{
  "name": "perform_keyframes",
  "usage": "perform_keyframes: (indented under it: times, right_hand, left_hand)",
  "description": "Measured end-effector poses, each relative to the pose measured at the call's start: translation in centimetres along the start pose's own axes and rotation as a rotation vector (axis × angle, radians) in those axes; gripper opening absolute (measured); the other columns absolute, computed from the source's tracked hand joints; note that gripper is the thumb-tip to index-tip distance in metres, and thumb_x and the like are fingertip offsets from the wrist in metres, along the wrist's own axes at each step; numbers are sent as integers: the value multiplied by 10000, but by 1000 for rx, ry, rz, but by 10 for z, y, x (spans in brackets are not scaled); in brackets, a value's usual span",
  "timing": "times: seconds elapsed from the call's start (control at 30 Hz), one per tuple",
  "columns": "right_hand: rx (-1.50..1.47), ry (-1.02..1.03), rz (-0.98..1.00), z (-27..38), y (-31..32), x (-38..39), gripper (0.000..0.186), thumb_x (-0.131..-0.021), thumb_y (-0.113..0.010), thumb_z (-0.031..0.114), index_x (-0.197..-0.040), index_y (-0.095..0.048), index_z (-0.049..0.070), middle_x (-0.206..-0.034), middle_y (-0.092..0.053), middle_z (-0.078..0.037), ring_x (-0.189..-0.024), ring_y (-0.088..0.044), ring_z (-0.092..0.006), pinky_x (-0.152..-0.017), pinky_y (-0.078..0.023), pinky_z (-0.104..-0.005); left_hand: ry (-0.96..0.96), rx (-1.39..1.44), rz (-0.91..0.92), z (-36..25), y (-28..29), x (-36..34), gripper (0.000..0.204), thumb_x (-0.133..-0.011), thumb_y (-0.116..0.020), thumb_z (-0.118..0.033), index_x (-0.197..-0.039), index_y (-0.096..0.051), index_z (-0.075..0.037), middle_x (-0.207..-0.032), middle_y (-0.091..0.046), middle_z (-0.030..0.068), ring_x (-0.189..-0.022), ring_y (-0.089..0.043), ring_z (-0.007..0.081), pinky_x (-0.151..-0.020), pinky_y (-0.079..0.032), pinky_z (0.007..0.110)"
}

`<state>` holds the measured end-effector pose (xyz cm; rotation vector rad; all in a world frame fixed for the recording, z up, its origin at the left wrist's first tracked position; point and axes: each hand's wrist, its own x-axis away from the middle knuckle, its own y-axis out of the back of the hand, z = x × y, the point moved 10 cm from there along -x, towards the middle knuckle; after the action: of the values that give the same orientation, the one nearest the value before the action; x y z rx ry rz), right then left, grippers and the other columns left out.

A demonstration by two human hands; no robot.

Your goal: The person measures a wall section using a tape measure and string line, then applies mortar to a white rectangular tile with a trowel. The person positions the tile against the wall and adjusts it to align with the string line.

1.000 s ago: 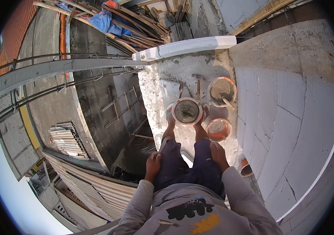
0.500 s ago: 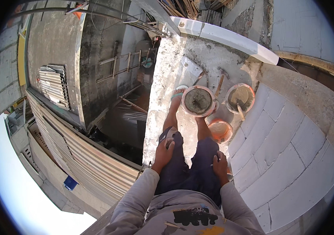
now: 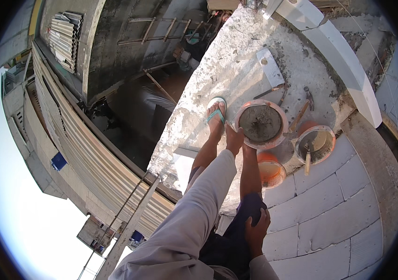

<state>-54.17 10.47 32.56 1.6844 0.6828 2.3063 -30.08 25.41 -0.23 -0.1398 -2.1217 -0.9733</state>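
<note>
- Since half a second ago, the left hand [image 3: 234, 139] has gone away from the left knee and has come down to the mortar bucket [image 3: 285, 123]; the head view has also turned.
- From beside the person, in this head view, I see the left hand at the near-left part of the bucket's rim. Its fingertips are difficult to see, so I cannot tell if they grasp the rim.
- The right hand [image 3: 256, 231] rests on the right knee [image 3: 251, 207], its fingers loose and bent over the cloth.
- The mortar bucket stands upright on the rough concrete [image 3: 199, 119], to the right of the sandalled left foot [image 3: 216, 112], with grey mortar [image 3: 260, 122] inside.
- Just beside it are an orange bucket [image 3: 273, 179], a hammer [image 3: 300, 115] and another bucket [image 3: 332, 139], where a wooden-handled tool [image 3: 307, 164] leans.
</note>
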Motion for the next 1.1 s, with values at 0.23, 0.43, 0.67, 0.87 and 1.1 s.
perform_keyframes:
  times: [0.23,0.43,0.67,0.87,1.1]
  right_hand:
    - [-26,-3,47,18,-10,-9,594,-910,-677,152,-1435,-452,-10,-1489,-415,-305,-1403,-396,-481,-1161,-366,-551]
    - [5,-15,27,30,2,-12,577,-918,-678,173,-1425,-468,-10,-1470,-434,-323,-1390,-404,-500,-1153,-373,-556]
    - [31,-35,-54,13,4,-9,587,-889,-706,224,-1405,-511,26,-1467,-450,-286,-1357,-441,-482,-1114,-421,-549]
    - [-79,-100,-118,-3,-1,1,600,-857,-708,278,-1380,-545,35,-1430,-489,-270,-1316,-489,-474,-1071,-462,-550]
    - [-235,-206,-124,-27,-17,13,604,-867,-716,298,-1405,-537,89,-1469,-467,-228,-1352,-459,-453,-1103,-435,-551]
  left_hand:
    - [132,183,119,-68,1,55,425,-925,-754,-282,-1173,-578,16,-960,-647,134,-919,-620,250,-897,-484,394]
    - [210,341,292,-101,10,117,363,-1016,-648,-283,-782,-563,-19,-736,-566,37,-701,-529,159,-679,-454,365]
    - [249,678,260,-173,83,117,220,-1057,-599,-266,-899,-562,-118,-779,-522,-61,-695,-433,41,-635,-375,276]
    - [374,689,37,-195,72,86,157,-1052,-571,-222,-945,-537,-111,-774,-449,-55,-701,-445,79,-681,-408,300]
    - [231,817,261,-184,42,-1,236,-1044,-562,-231,-886,-418,-132,-792,-342,-6,-662,-350,140,-754,-461,360]
